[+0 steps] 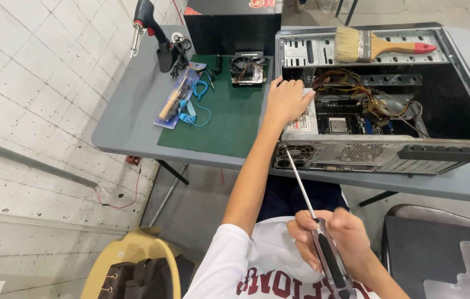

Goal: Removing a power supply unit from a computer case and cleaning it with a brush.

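Left hand (pixel 287 102) flat on the open computer case (pixel 384 149) at the desk's (pixel 130 122) near edge, right hand (pixel 332 235) clamped on the long screwdriver (pixel 310 213), whose tip wants seating squarely before turning.

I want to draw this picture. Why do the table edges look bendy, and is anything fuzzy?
Head view: wide lens bows the grey table edge; even light, soft shadows; computer case is sharp; right hand on the screwdriver slightly soft; left hand clear.
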